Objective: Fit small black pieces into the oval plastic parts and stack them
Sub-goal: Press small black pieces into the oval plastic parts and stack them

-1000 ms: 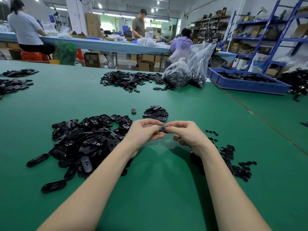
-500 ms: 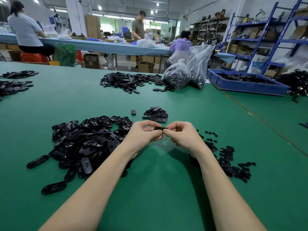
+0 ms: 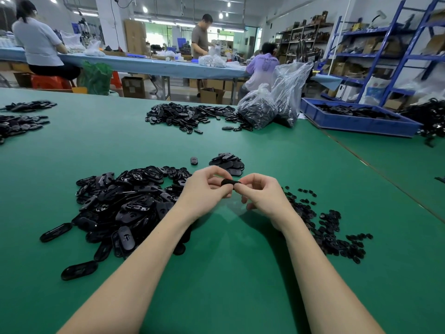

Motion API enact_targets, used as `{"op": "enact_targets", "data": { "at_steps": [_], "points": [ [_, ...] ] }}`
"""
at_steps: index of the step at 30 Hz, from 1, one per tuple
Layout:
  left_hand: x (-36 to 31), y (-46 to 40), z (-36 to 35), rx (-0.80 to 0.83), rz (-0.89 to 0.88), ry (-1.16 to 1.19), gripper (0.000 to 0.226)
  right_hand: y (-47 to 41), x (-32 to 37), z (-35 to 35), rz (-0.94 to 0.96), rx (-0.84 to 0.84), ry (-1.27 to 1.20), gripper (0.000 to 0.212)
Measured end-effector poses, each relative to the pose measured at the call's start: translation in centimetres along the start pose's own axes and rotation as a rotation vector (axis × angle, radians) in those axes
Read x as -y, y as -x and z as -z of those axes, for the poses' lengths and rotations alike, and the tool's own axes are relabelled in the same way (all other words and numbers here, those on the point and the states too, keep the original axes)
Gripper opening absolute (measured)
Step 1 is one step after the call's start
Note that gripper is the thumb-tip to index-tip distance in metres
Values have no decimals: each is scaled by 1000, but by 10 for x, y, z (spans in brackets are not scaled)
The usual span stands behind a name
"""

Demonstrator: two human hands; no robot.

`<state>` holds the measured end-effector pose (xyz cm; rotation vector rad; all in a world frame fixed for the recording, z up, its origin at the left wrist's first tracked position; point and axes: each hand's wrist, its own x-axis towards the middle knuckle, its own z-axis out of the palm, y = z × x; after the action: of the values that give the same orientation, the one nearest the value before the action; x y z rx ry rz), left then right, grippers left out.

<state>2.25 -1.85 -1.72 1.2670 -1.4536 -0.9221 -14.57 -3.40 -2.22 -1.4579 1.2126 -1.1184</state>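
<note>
Oval part (image 3: 230, 182) being pinched between both hands, raised above the green counter (image 3: 216, 273); left hand (image 3: 204, 192) and right hand (image 3: 263, 196) both curling fingers onto it. Heap of oval parts (image 3: 120, 203) lying left of the left hand, small black pieces (image 3: 330, 230) right of the right hand, small stack (image 3: 227, 162) just beyond both

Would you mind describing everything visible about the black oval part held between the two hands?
The oval part is glossy black plastic, seen nearly edge-on, lying roughly level above the green table. The left hand and the right hand pinch its opposite ends, hiding most of it. Whether a small piece is fitted cannot be told.
</note>
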Motion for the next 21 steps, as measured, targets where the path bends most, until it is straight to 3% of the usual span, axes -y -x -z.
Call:
{"op": "enact_targets", "data": {
  "at_steps": [3, 7, 13, 21],
  "points": [
    [-2, -2, 8, -26, -134, -311, 17, 0, 0, -4, -54, -9, -117, 7],
    [4, -4, 10, -82, -221, -511, 17, -2, -6, -14, -86, -107, -123, 16],
    [7, -42, 0, -235, -157, -639, 19, -4, -17, -22, -13, -355, -192, 33],
    [13, -109, -29, -280, -49, -710, 10, -7, -21, -21, -12, -370, -190, 33]
  ]
}}
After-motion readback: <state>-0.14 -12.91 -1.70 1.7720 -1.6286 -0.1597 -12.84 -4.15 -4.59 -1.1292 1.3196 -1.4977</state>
